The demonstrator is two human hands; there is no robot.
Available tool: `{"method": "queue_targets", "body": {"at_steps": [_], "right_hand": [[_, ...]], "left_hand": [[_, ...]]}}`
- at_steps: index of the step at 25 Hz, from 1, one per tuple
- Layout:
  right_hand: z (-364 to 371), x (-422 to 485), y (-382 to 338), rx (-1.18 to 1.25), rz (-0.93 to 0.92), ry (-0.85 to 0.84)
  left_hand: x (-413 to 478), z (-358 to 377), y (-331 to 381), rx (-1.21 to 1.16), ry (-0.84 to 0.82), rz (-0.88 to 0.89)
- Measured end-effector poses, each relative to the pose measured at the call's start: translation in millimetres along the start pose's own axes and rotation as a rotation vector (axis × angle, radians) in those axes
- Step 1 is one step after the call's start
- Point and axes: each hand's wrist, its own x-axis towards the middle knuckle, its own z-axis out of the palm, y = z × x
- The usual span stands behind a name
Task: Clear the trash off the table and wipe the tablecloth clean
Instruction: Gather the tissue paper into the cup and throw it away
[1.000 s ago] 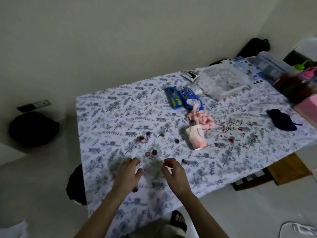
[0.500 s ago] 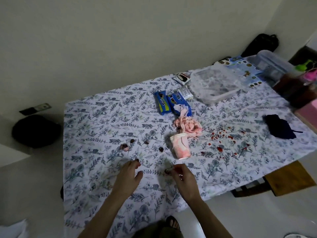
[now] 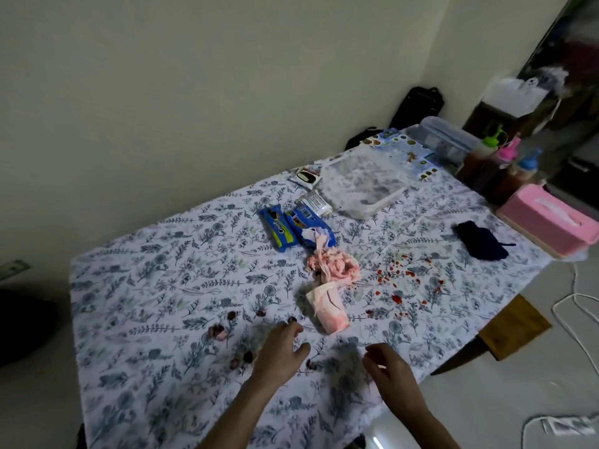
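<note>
The tablecloth (image 3: 155, 286), white with blue-grey sprigs, carries trash across its middle. Two blue snack wrappers (image 3: 282, 230) lie side by side toward the far edge, the right one torn open. Just nearer than them sits a crumpled pink tissue (image 3: 334, 265), and touching its near side a paper cup (image 3: 329, 307), stained pink, lies on its side. To the right of the tissue and cup, red spots (image 3: 398, 280) speckle the cloth. Small dark crumbs (image 3: 231, 315) are strewn left of the cup, with a pinkish scrap (image 3: 217, 332) among them.

Both hands hover low over the near part of the cloth. The left hand (image 3: 278, 348) reaches forward with its fingers loosely extended and the thumb held apart, its fingertips at one dark crumb. The right hand (image 3: 389, 374) has its fingers curled toward the thumb; blur hides whether anything is pinched between them.

Toward the far right, a clear plastic tray (image 3: 363, 186) lies beside a small packet (image 3: 304, 177). A dark cloth (image 3: 479, 241) lies near a pink tissue box (image 3: 547, 218), with capped sauce bottles (image 3: 486, 157) behind the box.
</note>
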Motion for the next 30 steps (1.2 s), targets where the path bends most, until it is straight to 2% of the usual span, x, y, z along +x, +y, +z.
{"method": "queue_targets", "body": {"at_steps": [6, 9, 13, 15, 18, 20, 23, 25, 30], "right_hand": [[-6.8, 49.8, -15.6, 0.013, -0.079, 0.016], [-20.9, 90.9, -24.1, 0.000, -0.134, 0.002], [-47.8, 160.2, -37.9, -0.117, -0.162, 0.193], [-54.5, 194.8, -46.6, -0.176, -0.259, 0.091], [-42.8, 228.6, -59.2, -0.363, -0.426, -0.282], [-31.0, 242.3, -56.9, -0.557, -0.541, -0.444], [-22.1, 252.6, -43.2, -0.731, -0.697, -0.489], [-23.5, 252.8, -37.0, -0.639, -0.733, -0.436], [-46.7, 246.0, -43.8, -0.263, -0.700, -0.330]], "left_hand": [[29.3, -8.0, 19.9, -0.010, 0.005, -0.028], [44.6, -2.2, 34.1, -0.132, 0.015, -0.185], [59.4, 12.2, 54.1, -0.176, 0.030, -0.320], [70.0, 17.0, 66.7, -0.167, 0.071, -0.386], [83.3, 33.2, 75.8, -0.125, 0.160, -0.499], [89.4, 41.2, 82.2, -0.112, 0.190, -0.574], [86.2, 47.4, 85.2, -0.149, 0.225, -0.609], [76.4, 46.9, 80.1, -0.179, 0.255, -0.599], [57.3, 31.0, 60.7, -0.471, 0.368, -0.563]]}}
